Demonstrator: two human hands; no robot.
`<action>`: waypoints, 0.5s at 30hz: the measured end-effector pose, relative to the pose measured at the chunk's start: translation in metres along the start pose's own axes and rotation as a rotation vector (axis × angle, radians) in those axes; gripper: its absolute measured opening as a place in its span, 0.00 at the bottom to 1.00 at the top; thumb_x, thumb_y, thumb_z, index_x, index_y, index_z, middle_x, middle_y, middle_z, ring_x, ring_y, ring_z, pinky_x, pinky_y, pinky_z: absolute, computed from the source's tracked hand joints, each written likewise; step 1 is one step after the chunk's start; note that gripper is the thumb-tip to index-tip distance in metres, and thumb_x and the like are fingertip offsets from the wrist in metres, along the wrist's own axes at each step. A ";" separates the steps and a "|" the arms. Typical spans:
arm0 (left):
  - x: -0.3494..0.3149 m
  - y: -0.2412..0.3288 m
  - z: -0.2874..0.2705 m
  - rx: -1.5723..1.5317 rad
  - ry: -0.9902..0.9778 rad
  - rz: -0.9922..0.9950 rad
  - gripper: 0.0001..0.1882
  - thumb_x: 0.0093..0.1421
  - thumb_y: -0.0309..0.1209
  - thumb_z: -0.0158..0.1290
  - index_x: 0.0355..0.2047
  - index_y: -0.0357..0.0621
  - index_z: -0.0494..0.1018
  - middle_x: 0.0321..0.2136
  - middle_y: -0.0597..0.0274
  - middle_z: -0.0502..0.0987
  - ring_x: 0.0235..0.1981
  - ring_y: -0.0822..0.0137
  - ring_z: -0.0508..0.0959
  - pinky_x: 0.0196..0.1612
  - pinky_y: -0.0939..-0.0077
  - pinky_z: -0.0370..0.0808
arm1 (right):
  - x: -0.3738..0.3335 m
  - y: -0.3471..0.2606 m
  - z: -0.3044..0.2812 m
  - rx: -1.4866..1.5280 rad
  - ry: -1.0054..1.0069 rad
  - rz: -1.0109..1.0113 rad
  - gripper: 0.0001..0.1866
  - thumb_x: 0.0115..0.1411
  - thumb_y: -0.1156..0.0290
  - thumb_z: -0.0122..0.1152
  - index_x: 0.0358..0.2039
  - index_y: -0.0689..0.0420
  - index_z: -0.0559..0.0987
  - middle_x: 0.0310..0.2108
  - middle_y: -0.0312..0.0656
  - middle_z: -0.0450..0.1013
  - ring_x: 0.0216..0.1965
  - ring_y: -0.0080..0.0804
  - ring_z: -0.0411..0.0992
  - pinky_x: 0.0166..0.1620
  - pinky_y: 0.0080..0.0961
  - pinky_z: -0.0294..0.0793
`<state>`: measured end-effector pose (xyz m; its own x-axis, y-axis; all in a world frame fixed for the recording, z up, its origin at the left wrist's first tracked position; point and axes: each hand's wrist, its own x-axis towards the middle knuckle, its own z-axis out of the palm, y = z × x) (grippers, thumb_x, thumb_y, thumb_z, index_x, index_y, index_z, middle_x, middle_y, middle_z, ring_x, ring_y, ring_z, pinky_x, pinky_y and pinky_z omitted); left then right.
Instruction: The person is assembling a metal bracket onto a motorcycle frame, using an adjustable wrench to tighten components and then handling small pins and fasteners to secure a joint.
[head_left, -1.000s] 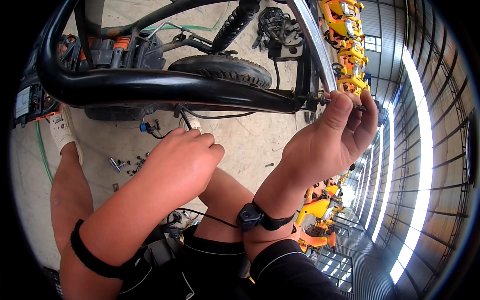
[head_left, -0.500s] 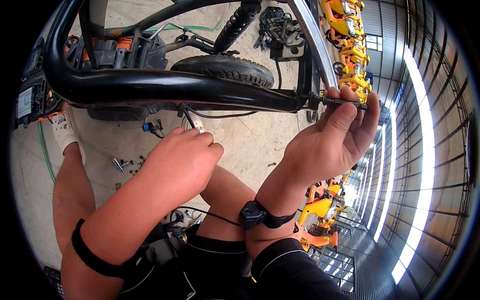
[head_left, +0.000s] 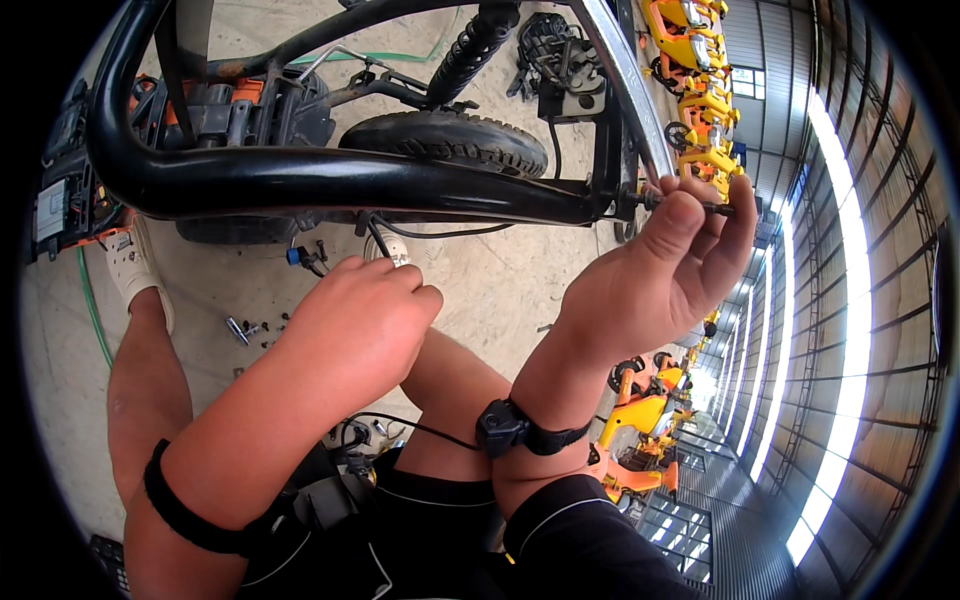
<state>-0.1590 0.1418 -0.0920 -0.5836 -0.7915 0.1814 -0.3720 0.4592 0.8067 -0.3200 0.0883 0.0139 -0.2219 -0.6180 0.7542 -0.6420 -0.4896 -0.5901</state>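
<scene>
A thick black tubular vehicle frame (head_left: 350, 182) crosses in front of me. At its right end a long, thin dark bolt (head_left: 718, 208) sticks out sideways. My right hand (head_left: 665, 265) has its thumb and fingers closed around this bolt, which the thumb partly covers. Below the middle of the tube, my left hand (head_left: 365, 310) is curled into a fist around a slim black rod-like piece (head_left: 378, 240). That piece runs up toward the underside of the frame; its lower part is hidden in the fist.
Behind the tube are a black tire (head_left: 450, 140), a shock absorber (head_left: 470, 55) and a motor part (head_left: 565, 60). Small bolts and a silver socket (head_left: 237, 330) lie on the floor by my left leg. Rows of yellow-orange scooters (head_left: 700, 100) stand to the right.
My right thumb has slid slightly left and up along the bolt, with its fingers shifting. My left hand stays almost in place. The view has moved a little.
</scene>
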 end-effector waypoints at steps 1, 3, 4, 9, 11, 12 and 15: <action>0.000 0.000 0.000 0.000 0.000 -0.001 0.05 0.52 0.23 0.55 0.30 0.42 0.79 0.32 0.59 0.79 0.41 0.58 0.80 0.47 0.65 0.73 | 0.000 0.000 0.000 -0.060 0.006 0.012 0.22 0.74 0.75 0.52 0.66 0.64 0.65 0.45 0.51 0.79 0.46 0.34 0.78 0.55 0.29 0.76; 0.000 -0.001 0.000 0.000 -0.002 -0.004 0.05 0.53 0.23 0.55 0.30 0.42 0.79 0.32 0.59 0.79 0.41 0.58 0.80 0.47 0.65 0.73 | 0.000 -0.001 0.001 -0.036 -0.010 0.010 0.22 0.74 0.75 0.52 0.66 0.64 0.65 0.45 0.50 0.78 0.46 0.33 0.77 0.55 0.29 0.76; 0.000 -0.001 0.000 -0.001 -0.003 -0.006 0.05 0.53 0.23 0.55 0.30 0.42 0.79 0.32 0.59 0.79 0.42 0.58 0.80 0.47 0.65 0.73 | 0.000 -0.001 0.001 0.046 -0.031 -0.005 0.22 0.74 0.75 0.53 0.65 0.65 0.66 0.45 0.49 0.78 0.46 0.32 0.77 0.55 0.29 0.76; 0.002 -0.001 0.000 0.006 0.002 -0.006 0.05 0.53 0.23 0.55 0.30 0.42 0.79 0.32 0.59 0.79 0.41 0.57 0.80 0.46 0.64 0.73 | 0.001 0.000 0.000 0.129 -0.026 0.025 0.21 0.73 0.74 0.54 0.64 0.64 0.66 0.42 0.47 0.78 0.44 0.30 0.76 0.54 0.28 0.76; 0.003 -0.001 0.000 0.012 -0.010 -0.004 0.05 0.53 0.23 0.55 0.30 0.42 0.79 0.32 0.59 0.79 0.41 0.57 0.80 0.46 0.64 0.73 | 0.001 0.001 -0.001 0.029 -0.045 -0.016 0.21 0.74 0.74 0.53 0.64 0.64 0.66 0.42 0.47 0.78 0.44 0.31 0.76 0.54 0.28 0.76; 0.004 -0.001 0.000 0.010 -0.019 -0.008 0.05 0.55 0.25 0.56 0.32 0.42 0.80 0.32 0.59 0.79 0.41 0.56 0.80 0.46 0.63 0.73 | 0.001 0.002 -0.001 0.043 -0.016 -0.002 0.21 0.74 0.73 0.52 0.64 0.64 0.66 0.42 0.47 0.78 0.44 0.31 0.76 0.54 0.28 0.76; 0.005 -0.001 -0.001 0.006 -0.057 -0.021 0.07 0.58 0.27 0.58 0.36 0.41 0.82 0.34 0.58 0.80 0.40 0.53 0.80 0.46 0.59 0.75 | 0.002 0.004 -0.002 0.091 -0.053 -0.039 0.20 0.74 0.73 0.53 0.64 0.64 0.67 0.43 0.47 0.78 0.44 0.30 0.76 0.54 0.28 0.76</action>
<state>-0.1607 0.1373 -0.0914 -0.6157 -0.7769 0.1321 -0.3888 0.4453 0.8066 -0.3248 0.0860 0.0137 -0.1573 -0.6277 0.7624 -0.5793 -0.5665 -0.5860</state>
